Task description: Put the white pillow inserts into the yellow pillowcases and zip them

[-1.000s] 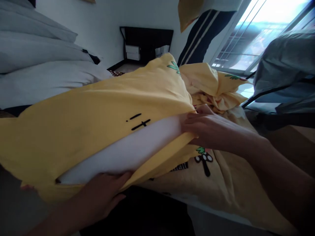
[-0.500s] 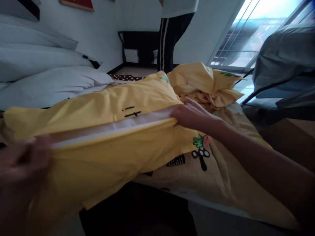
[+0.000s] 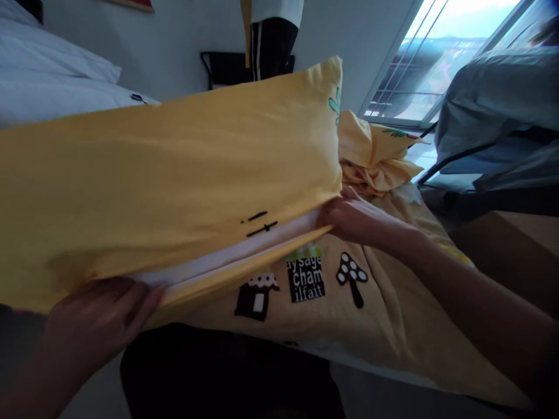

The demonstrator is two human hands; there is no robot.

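Note:
A yellow pillowcase [image 3: 174, 174] fills the middle of the view, lifted and tilted up, with a white pillow [image 3: 244, 251] showing as a strip through its open edge. My left hand [image 3: 94, 317] grips the lower left end of that opening. My right hand [image 3: 353, 218] pinches the right end of the opening where the pillow's corner sits. Beneath lies a yellow printed sheet [image 3: 349, 302] with mushroom and house pictures.
A bunched yellow cloth [image 3: 375, 157] lies past my right hand. White bedding [image 3: 56, 75] is stacked at the left. A person in dark striped trousers [image 3: 271, 43] stands at the far wall. A grey draped shape [image 3: 493, 116] and a window [image 3: 419, 64] are to the right.
The pillowcase has been raised and tilted up toward me. My left hand shifted along the opening's left end. The person at the back has moved left.

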